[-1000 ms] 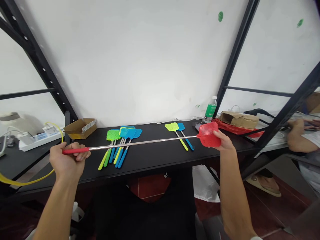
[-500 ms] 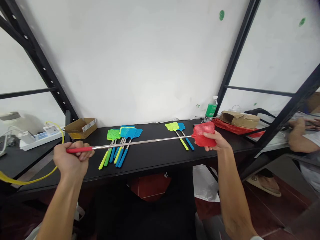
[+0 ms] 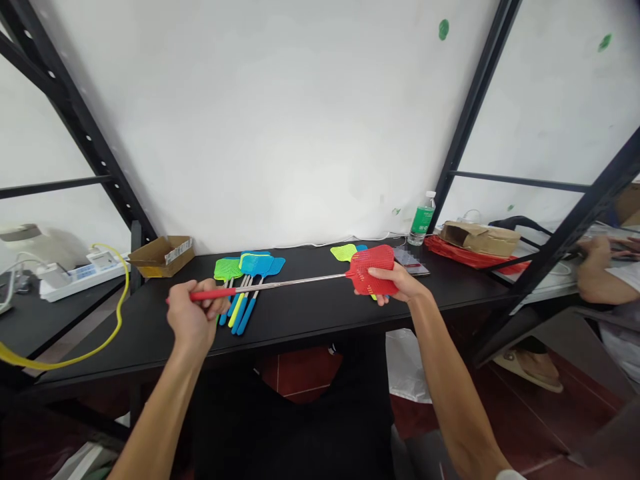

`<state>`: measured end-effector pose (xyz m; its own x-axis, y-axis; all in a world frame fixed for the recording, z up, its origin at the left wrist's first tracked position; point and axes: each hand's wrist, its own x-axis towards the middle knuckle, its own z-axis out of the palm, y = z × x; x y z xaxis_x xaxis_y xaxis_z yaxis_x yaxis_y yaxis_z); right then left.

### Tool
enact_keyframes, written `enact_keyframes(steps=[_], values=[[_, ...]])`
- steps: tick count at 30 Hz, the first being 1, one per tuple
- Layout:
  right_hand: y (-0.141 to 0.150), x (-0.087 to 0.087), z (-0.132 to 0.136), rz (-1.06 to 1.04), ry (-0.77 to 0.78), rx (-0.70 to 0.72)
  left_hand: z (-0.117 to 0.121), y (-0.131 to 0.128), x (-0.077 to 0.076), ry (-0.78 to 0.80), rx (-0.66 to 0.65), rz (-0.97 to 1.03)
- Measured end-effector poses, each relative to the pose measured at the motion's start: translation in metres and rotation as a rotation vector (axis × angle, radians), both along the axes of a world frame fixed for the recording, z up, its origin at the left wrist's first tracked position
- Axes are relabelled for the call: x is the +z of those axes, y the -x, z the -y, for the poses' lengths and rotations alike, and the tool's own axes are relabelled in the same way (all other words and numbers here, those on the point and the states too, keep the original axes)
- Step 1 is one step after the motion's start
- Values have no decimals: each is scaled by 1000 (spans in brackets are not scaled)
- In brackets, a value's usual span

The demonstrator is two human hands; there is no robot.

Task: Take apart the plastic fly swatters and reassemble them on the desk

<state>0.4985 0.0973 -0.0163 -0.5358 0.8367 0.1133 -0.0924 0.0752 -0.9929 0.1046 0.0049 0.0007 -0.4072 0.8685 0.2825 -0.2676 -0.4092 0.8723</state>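
Left fingers (image 3: pixel 216 306) grip a slim red handle (image 3: pixel 213 293); right fingers (image 3: pixel 384 274) pinch its red mesh head (image 3: pixel 364 263); skewed force could bend the silver metal shaft (image 3: pixel 300 281).

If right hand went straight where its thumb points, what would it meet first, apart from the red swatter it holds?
Probably the left hand on the red handle; the blue swatters seem lower, but depth is unclear.

red swatter (image 3: pixel 371 265): rod (image 3: pixel 295 281) shorter | left hand (image 3: pixel 194 315), right hand (image 3: pixel 404 284): closer together

Black clothing (image 3: pixel 290 433) covers the lap, the forearms (image 3: pixel 160 407) are bare, and a whitish edge (image 3: pixel 511 475) borders the right arm (image 3: pixel 450 373).
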Motion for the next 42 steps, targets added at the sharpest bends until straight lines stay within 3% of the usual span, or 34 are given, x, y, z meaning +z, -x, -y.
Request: enact_keyframes(steps=[9,13,15,27,34,38,42], values=[[29,2,8,0,-26,85,-3,-28,-12,34,-37,-53],[52,1,14,-18,-38,182,-3,-52,-20,59,-199,-65],[59,1,16,-20,-48,190,-1,-57,-21,57,-213,-82],[68,-2,19,-71,-11,208,2,-53,-21,39,-176,-79],[52,1,14,15,20,223,5,-38,-12,77,-241,-256],[40,-3,1,18,67,84,4,-20,-10,182,-277,-373],[38,-9,-17,-217,193,-148,0,-17,-18,288,-358,-502]])
